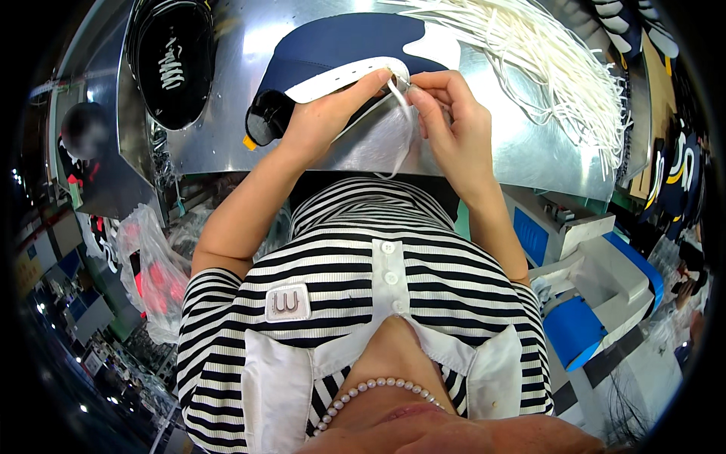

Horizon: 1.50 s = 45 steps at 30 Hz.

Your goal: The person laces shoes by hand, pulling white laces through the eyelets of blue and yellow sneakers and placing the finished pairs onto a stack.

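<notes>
A navy and white shoe upper lies on the metal table in front of me. Along its near side runs a white strip with a row of eyelets. My left hand grips the upper at the strip's right end, thumb on top. Close beside it, the thumb and forefinger of my right hand pinch together at the same end, on a white shoelace. The shoelace hangs in a loop between my hands toward the table's near edge. My fingers partly cover the exact spot where the lace meets the eyelet.
A large heap of white shoelaces spreads over the table's right side. At the left stands a black shoe upper with white lacing. Below right is a grey and blue machine; a clear plastic bag hangs below left. More shoe parts sit far right.
</notes>
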Tool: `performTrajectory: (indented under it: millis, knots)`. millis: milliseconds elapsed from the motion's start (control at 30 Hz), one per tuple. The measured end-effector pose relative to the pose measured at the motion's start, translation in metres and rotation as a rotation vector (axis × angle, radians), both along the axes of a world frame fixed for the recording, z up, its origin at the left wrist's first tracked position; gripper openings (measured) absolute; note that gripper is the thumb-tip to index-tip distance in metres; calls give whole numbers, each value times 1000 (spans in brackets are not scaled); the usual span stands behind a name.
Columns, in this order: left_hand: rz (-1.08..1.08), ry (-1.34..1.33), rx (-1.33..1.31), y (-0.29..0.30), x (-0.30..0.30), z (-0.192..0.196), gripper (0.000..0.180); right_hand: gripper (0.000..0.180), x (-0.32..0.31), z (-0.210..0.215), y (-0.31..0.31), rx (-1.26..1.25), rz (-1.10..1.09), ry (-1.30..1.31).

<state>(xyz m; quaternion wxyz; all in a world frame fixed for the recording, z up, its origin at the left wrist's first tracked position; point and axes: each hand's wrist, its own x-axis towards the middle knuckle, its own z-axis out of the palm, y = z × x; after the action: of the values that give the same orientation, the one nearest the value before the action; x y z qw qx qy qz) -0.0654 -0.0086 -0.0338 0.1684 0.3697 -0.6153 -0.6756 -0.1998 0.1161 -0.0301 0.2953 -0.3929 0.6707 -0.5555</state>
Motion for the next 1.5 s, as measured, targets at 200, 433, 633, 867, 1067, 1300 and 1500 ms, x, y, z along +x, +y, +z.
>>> performTrajectory:
  millis: [200, 433, 633, 867, 1067, 1300, 1500]
  knots:
    - [-30, 14, -283, 5, 1, -3, 23, 13, -9, -4, -5, 39, 27, 111]
    - [-86, -41, -700, 11, 0, 0, 21, 21, -1, -10, -30, 151, 4, 382]
    - [16, 112, 292, -18, 14, -22, 33, 30, -39, 21, 2, 238, 57, 463]
    - [-153, -133, -56, -48, -1, -11, 54, 38, -59, -16, -26, 119, -120, -429]
    - [-571, -153, -622, -54, 16, 0, 41, 35, -87, -53, -45, 19, -192, -562]
    - [-344, -277, -1057, -31, 16, 4, 21, 24, -28, -40, -18, 199, 87, -399]
    - [-319, -274, -1289, -24, 9, 25, 19, 24, -11, -36, -23, 177, 220, -703]
